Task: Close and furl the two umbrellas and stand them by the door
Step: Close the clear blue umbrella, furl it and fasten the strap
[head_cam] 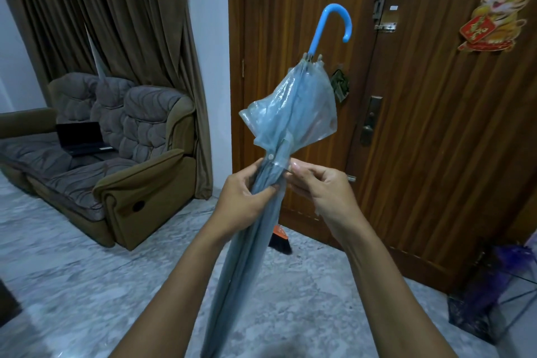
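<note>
A closed, translucent blue umbrella (286,113) stands upright in front of me, its hooked blue handle (334,20) at the top and its tip out of view below. My left hand (247,197) grips the gathered canopy at mid-length. My right hand (316,186) pinches the tie strap beside the white snap button. The canopy above my hands still flares out loosely. A second, purple umbrella (494,293) lies open on the floor at the lower right, partly cut off by the frame edge. The brown wooden door (421,125) is right behind the blue umbrella.
A brown recliner sofa (125,160) with a laptop (81,139) on it stands at the left under dark curtains. A black broom head (280,241) rests against the door's foot. The floor is grey marble tile (72,285).
</note>
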{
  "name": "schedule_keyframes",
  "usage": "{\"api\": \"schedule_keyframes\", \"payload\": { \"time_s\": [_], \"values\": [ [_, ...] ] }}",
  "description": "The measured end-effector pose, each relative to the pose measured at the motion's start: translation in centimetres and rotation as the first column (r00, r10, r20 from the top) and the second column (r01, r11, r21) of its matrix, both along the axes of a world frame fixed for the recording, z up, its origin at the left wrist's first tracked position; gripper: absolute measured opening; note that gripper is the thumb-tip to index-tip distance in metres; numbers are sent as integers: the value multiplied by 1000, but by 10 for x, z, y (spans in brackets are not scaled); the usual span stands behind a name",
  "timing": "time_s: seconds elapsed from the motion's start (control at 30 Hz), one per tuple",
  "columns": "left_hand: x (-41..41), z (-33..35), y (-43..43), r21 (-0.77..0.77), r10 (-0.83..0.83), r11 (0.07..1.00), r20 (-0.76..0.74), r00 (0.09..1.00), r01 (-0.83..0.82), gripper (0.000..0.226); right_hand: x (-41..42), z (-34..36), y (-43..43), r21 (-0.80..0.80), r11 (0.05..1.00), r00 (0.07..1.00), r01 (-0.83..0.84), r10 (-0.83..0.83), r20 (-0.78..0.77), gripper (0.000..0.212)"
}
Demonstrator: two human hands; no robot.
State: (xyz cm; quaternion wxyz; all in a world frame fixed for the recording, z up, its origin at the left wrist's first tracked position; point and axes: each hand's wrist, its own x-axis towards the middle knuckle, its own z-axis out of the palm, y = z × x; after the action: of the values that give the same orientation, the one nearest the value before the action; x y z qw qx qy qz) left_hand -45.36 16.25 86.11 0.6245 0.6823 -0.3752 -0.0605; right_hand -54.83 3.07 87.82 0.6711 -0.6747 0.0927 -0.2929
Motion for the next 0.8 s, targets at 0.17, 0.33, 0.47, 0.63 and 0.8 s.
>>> {"api": "schedule_keyframes", "payload": {
  "time_s": [0.17,0.33,0.47,0.63,0.8],
  "values": [
    [-6,-3,-2,-22,-116,993,-95,989,115,54,-2,-12,-13,-109,984,990,137,-141,-24,22],
    [-9,-2,-3,-100,-278,960,-207,938,262,41,-11,-12,-8,73,995,997,73,-73,-1,23],
    [-8,-1,-4,-167,-386,922,-334,860,349,48,-18,-5,-3,58,993,993,103,-106,61,21],
    [-9,3,-12,6,-22,1000,7,1000,22,49,-15,-3,1,-59,951,949,305,-298,103,13],
    [-27,7,-17,7,67,998,210,975,-70,45,-14,2,8,-67,916,911,396,-383,152,13]
  ]
}}
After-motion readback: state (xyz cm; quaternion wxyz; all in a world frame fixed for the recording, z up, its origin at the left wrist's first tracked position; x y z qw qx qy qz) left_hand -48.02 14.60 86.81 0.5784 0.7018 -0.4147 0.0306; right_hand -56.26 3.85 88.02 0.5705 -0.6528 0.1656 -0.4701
